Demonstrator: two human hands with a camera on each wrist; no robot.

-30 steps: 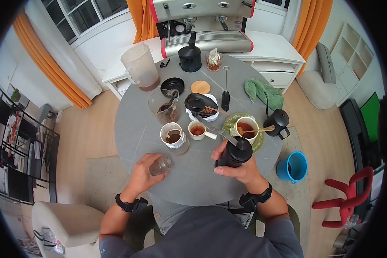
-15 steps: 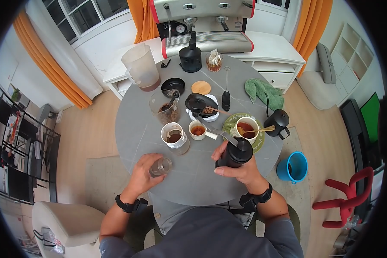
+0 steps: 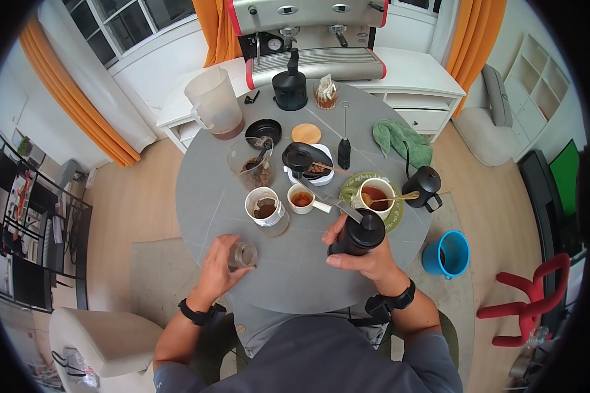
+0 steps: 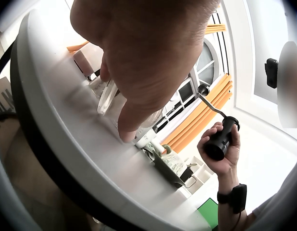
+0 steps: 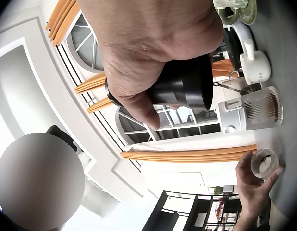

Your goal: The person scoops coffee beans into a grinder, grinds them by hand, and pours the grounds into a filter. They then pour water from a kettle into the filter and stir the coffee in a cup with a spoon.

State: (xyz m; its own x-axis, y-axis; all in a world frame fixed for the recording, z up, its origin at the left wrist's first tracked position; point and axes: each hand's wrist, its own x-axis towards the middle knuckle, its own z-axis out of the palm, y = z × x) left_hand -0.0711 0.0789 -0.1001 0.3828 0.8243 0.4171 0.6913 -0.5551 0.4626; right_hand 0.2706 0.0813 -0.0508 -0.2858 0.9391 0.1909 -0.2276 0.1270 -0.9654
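Observation:
My left hand [image 3: 217, 268] grips a small clear glass jar [image 3: 244, 255] between thumb and fingers, low at the near left of the grey table. In the right wrist view the jar's round end [image 5: 265, 163] shows, with a little residue visible through the glass. My right hand [image 3: 372, 261] holds a black hand coffee grinder [image 3: 354, 237] by its body, above the table's near right. Its metal crank [image 3: 334, 200] reaches away to a round black knob [image 3: 299, 159]. The left wrist view shows the grinder [image 4: 220, 142] tilted, well away from the jar.
Beyond the hands stand a white-topped clear container [image 3: 271, 216] with dark grounds, a small cup [image 3: 301, 198], a tea cup [image 3: 377, 196] on a green plate, a jug of beans [image 3: 255, 171], and a black kettle [image 3: 426, 187]. A green towel [image 3: 406, 142] lies at the right edge.
My left hand has turned the jar and shifted it slightly left, so its round end faces up more. The right hand and grinder have stayed in place.

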